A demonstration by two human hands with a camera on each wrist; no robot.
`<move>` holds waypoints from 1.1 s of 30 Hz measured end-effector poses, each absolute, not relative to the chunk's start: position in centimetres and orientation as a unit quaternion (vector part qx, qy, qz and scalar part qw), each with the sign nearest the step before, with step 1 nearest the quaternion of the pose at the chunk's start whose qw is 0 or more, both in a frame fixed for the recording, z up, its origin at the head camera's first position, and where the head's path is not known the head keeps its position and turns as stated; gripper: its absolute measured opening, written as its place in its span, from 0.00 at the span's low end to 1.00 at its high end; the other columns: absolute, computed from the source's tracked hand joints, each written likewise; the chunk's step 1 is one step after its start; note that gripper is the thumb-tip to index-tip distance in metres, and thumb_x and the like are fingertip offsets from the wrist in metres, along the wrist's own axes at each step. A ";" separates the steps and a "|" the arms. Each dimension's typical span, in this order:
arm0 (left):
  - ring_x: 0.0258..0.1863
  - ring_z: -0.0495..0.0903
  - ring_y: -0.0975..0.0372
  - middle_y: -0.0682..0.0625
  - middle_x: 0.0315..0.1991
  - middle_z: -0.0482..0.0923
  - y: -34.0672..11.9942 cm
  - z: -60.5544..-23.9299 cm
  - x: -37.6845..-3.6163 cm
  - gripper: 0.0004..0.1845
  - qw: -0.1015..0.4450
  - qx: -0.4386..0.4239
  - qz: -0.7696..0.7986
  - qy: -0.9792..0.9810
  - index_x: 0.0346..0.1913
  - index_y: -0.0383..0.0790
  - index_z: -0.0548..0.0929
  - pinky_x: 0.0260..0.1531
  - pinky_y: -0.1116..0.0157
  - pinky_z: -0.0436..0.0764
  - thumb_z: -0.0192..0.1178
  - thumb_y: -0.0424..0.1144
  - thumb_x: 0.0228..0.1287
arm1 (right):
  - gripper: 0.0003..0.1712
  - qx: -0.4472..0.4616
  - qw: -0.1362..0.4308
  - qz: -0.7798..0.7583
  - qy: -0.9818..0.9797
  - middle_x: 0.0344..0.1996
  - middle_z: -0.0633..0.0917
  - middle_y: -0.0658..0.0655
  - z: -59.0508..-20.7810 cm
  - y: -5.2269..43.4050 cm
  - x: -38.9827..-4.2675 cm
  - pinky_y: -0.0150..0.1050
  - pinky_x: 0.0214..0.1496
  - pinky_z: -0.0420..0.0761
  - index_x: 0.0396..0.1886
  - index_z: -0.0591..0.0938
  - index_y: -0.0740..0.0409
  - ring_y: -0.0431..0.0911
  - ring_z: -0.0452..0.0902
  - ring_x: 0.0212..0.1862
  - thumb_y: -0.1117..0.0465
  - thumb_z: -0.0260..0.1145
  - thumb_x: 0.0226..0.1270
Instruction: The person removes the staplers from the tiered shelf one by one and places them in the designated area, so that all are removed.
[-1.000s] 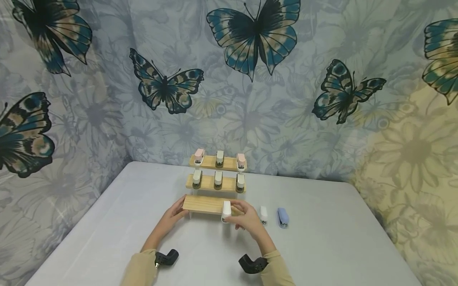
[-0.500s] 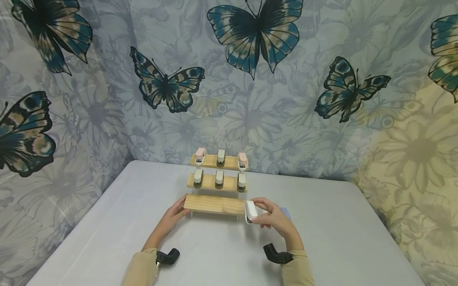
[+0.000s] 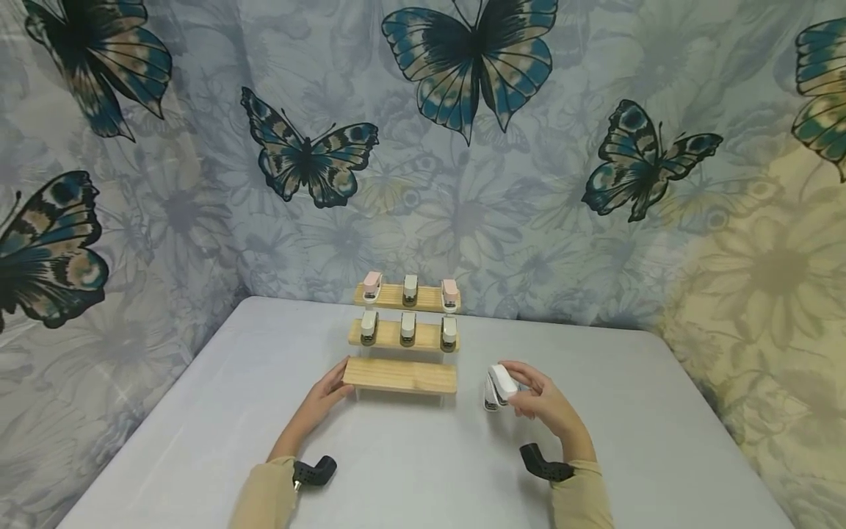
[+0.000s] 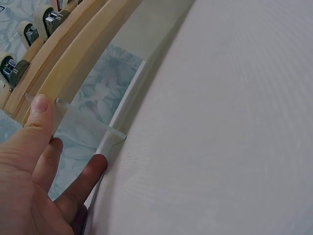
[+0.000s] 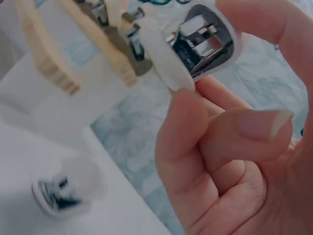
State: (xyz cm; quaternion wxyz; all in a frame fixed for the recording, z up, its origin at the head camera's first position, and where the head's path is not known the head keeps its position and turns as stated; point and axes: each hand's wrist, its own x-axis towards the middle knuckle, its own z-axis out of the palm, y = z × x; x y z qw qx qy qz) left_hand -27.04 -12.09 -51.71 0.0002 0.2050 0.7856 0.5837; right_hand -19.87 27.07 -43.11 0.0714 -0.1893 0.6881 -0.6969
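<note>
My right hand [image 3: 542, 400] pinches a white mini stapler [image 3: 504, 382] between thumb and fingers, to the right of the stepped wooden display rack. Just left of it in the head view, partly covered, a second white stapler [image 3: 490, 400] sits on the table; the right wrist view shows this stapler [image 5: 63, 193] too, apart from the hand. At the rack's left end, my left hand [image 3: 325, 393] grips the front wooden shelf [image 3: 399, 375], whose top is bare. Its thumb [image 4: 39, 110] lies against the board, above a clear support [image 4: 90, 117].
Pale staplers with dark bases, among them a middle one [image 3: 407, 328], line the second shelf. Pink and pale staplers, including a pink one [image 3: 372, 285], stand on the top shelf. The white table [image 3: 410, 463] meets a butterfly-patterned backdrop [image 3: 463, 220].
My right hand has lifted the white stapler off the front shelf and carried it right, past the shelf's end. The hand now hides the blue stapler. My left hand stays on the shelf.
</note>
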 end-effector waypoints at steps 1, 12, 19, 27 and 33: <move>0.53 0.51 0.62 0.54 0.56 0.50 -12.1 -51.8 -27.0 0.30 0.002 0.207 0.581 0.787 0.58 0.48 0.52 0.48 0.62 0.58 0.50 0.47 0.51 | 0.30 -0.180 0.068 -0.695 0.693 0.51 0.62 0.63 -43.3 27.5 -19.8 0.37 0.08 0.57 0.53 0.60 0.62 0.42 0.64 0.15 0.75 0.55 0.47; 0.53 0.52 0.67 0.58 0.55 0.52 -12.4 -51.6 -26.7 0.31 -0.005 0.167 0.580 0.797 0.57 0.51 0.54 0.49 0.64 0.57 0.51 0.49 0.49 | 0.27 -0.115 0.015 -0.733 0.670 0.52 0.61 0.59 -45.2 31.4 -19.3 0.36 0.21 0.72 0.54 0.55 0.66 0.43 0.67 0.28 0.75 0.49 0.53; 0.53 0.52 0.63 0.56 0.56 0.52 -12.2 -51.3 -27.3 0.31 -0.011 0.185 0.587 0.788 0.57 0.49 0.53 0.48 0.61 0.57 0.51 0.48 0.49 | 0.25 -0.096 -0.016 -0.746 0.659 0.49 0.67 0.51 -46.5 33.5 -19.6 0.33 0.23 0.73 0.54 0.57 0.63 0.40 0.67 0.32 0.72 0.49 0.55; 0.53 0.51 0.65 0.56 0.56 0.51 -12.0 -51.1 -27.1 0.31 0.006 0.185 0.586 0.789 0.57 0.48 0.53 0.49 0.64 0.57 0.51 0.47 0.50 | 0.26 -0.021 -0.009 -0.736 0.677 0.45 0.70 0.48 -47.7 35.4 -18.9 0.32 0.17 0.71 0.54 0.59 0.61 0.38 0.64 0.21 0.67 0.52 0.54; 0.53 0.52 0.64 0.55 0.56 0.50 -11.7 -50.8 -26.7 0.31 0.004 0.185 0.578 0.795 0.57 0.47 0.53 0.48 0.63 0.58 0.50 0.47 0.50 | 0.26 0.014 0.001 -0.738 0.674 0.44 0.71 0.51 -47.9 35.7 -18.6 0.33 0.16 0.71 0.53 0.59 0.62 0.35 0.52 0.10 0.65 0.53 0.53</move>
